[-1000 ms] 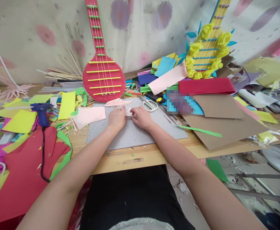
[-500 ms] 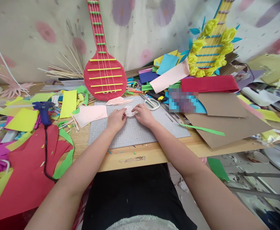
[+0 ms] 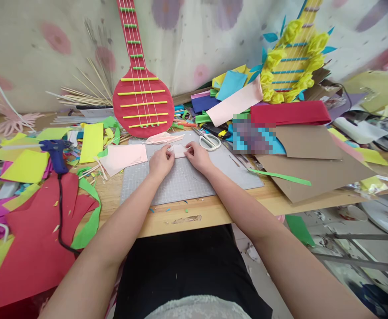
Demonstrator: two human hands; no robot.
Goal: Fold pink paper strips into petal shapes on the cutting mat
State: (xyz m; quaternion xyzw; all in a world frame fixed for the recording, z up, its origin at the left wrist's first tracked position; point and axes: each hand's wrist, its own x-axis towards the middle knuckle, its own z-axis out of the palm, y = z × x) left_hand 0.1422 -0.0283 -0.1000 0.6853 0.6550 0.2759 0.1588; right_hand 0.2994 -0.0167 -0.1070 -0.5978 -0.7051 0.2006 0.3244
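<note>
Between my two hands is a small pale pink piece of paper (image 3: 179,151), held just above the grey cutting mat (image 3: 180,181). My left hand (image 3: 161,161) pinches its left edge with thumb and forefinger. On the other side, my right hand (image 3: 197,157) grips the right edge the same way. Left of the mat's middle rest flat pink paper sheets (image 3: 124,158), and a crumpled pink paper strip (image 3: 164,138) lies behind my hands. White-handled scissors (image 3: 209,141) are just beyond my right hand.
A red paper lute (image 3: 143,104) leans on the wall behind the mat, and a yellow one (image 3: 288,66) with paper flowers stands right. A blue glue gun (image 3: 56,156) sits left over red paper (image 3: 37,221). Brown cardboard (image 3: 313,177) and a metal ruler (image 3: 238,153) lie right.
The pink paper showed a rounded outline earlier; now it looks straight-edged, stretched between my fingers. Both hands stay in nearly the same place, and the view has shifted slightly.
</note>
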